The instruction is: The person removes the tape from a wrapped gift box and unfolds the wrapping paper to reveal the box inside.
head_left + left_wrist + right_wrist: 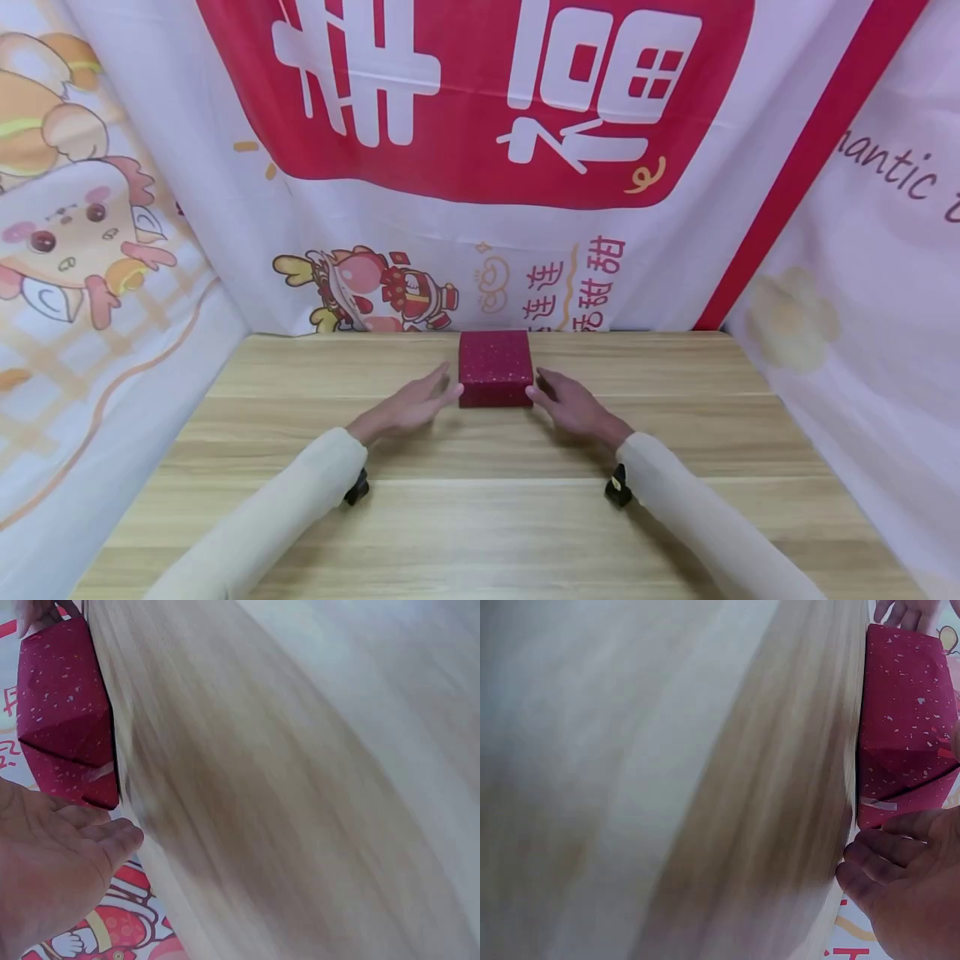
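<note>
A dark red gift-wrapped box with pale flecks sits near the back edge of the wooden table. My left hand is at its left side, thumb tip by the front corner and fingers extended. On the opposite side is my right hand, its thumb close to the front right corner. In the left wrist view, the left palm faces the box's folded end, fingers loosely straight. The right wrist view has the right hand beside the taped end, fingers slightly bent. Whether either hand touches the box, I cannot tell.
The wood-grain table stretches toward me in front of the box. A printed cloth with red and white lettering hangs right behind it. Patterned cloths also hang at the left and right.
</note>
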`<state>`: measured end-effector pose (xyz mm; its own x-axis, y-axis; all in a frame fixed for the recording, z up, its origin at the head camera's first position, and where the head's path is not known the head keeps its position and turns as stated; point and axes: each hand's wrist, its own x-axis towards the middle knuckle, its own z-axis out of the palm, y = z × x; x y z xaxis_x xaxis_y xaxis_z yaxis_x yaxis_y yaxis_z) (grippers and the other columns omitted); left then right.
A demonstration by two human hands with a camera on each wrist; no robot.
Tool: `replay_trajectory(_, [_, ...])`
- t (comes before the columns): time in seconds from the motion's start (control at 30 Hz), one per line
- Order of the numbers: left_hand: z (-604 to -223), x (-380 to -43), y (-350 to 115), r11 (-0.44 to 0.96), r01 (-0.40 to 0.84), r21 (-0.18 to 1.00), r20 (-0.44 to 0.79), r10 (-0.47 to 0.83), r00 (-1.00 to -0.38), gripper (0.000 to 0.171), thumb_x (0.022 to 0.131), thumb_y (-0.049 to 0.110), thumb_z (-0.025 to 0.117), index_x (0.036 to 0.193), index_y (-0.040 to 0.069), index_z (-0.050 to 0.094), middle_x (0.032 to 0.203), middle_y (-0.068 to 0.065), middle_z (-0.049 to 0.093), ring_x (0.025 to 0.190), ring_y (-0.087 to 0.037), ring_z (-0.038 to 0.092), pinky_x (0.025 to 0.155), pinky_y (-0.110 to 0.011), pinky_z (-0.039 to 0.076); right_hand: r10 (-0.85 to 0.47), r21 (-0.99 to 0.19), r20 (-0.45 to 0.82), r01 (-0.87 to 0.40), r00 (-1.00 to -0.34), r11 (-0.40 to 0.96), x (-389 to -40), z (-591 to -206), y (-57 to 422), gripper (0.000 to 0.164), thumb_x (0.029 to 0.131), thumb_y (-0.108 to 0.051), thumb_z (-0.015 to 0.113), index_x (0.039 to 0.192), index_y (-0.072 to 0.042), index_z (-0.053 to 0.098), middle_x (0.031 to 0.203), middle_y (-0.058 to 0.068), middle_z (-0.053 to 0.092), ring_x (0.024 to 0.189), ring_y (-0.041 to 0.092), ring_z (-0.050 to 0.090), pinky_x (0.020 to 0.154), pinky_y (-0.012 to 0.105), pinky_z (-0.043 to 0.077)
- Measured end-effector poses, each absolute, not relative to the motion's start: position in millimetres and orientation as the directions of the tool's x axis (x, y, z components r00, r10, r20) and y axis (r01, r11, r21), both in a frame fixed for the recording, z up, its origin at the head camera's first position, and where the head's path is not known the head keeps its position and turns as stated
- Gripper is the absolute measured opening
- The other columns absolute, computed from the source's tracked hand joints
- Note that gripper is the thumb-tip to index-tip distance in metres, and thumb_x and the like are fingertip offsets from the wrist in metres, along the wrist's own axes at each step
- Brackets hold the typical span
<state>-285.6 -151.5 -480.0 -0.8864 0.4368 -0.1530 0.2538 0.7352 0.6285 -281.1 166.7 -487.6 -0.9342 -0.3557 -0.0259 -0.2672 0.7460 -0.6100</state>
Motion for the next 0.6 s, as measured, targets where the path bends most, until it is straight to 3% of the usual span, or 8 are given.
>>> replay_trajectory(0.23, [-482, -290, -137, 0.670, 0.141, 0.729, -0.193, 0.399, -0.896, 0.087, 0.095, 0.073, 0.026, 0.159, 0.018, 0.008, 0.165, -0.005, 0.018, 0.152, -0.033, 0.019, 0.123, -0.060, 0.015, -0.336, -0.668, -0.038, -0.226, -0.941, 0.709, -284, -484, 159, 0.070, 0.101, -0.059, 0.035, 0.153, -0.012, 0.034, 0.152, 0.011, 0.046, 0.140, 0.031, 0.043, 0.118, 0.049, 0.034])
replay_trajectory(0.4, [-479, -298, -128, 0.593, 0.062, 0.803, -0.207, 0.374, -0.904, 0.072, 0.100, 0.064, 0.026, 0.159, 0.024, 0.014, 0.165, -0.002, 0.020, 0.153, -0.028, 0.016, 0.125, -0.054, 0.014, -0.298, -0.707, -0.059, -0.171, -0.953, 0.686, -284, -479, 154, 0.070, 0.101, -0.058, 0.037, 0.152, -0.010, 0.034, 0.149, 0.013, 0.049, 0.137, 0.032, 0.048, 0.116, 0.048, 0.038])
replay_trajectory(0.6, [-482, -303, -121, 0.537, 0.027, 0.843, -0.203, 0.363, -0.909, 0.067, 0.104, 0.053, 0.032, 0.159, 0.017, 0.017, 0.162, -0.008, 0.028, 0.149, -0.030, 0.028, 0.122, -0.050, 0.026, -0.285, -0.703, -0.061, -0.162, -0.957, 0.693, -282, -474, 149, 0.068, 0.102, -0.054, 0.037, 0.151, -0.007, 0.037, 0.149, 0.017, 0.048, 0.138, 0.035, 0.045, 0.117, 0.050, 0.036])
